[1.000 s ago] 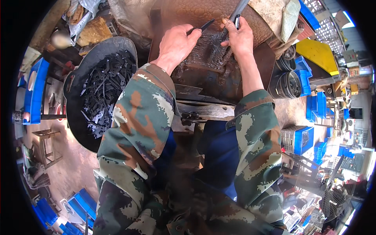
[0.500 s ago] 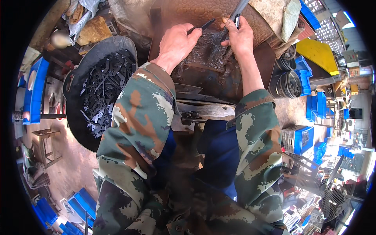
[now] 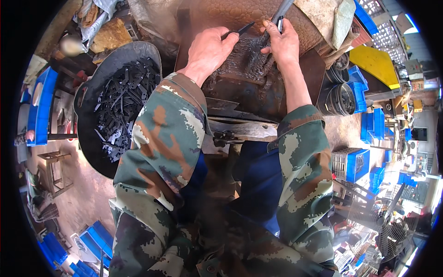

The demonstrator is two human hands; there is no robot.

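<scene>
head view: the left hand [image 3: 210, 51] holds a dark blade [image 3: 246, 29] at the upper edge of a patch of dark sludge [image 3: 237, 62] on a brown plate [image 3: 235, 91]. left fingers: thumb and forefinger pinch the near end; the narrow end projects free, up and to the right, toward the right hand [image 3: 283, 45]. right fingers: bent, with thumb and forefinger at the lower end of a grey bar [image 3: 284, 8]; whether they grip the bar or only rest against it cannot be told. contact between blade and sludge cannot be confirmed.

handling, as judged from appearance: the blade is slim, probably metal, light and stiff, with little risk of breakage. wet sludge is likely to make it slippery. take hold at the broad near end, across the flat faces; keep skin clear of the narrow end and long edges, which may be sharp. the bar appears rigid; hold it around the shaft, above the sludge.

beside the left sleeve [image 3: 161, 134], a black tub [image 3: 92, 138] contains loose dark flat pieces [image 3: 123, 99], some with holes.
</scene>
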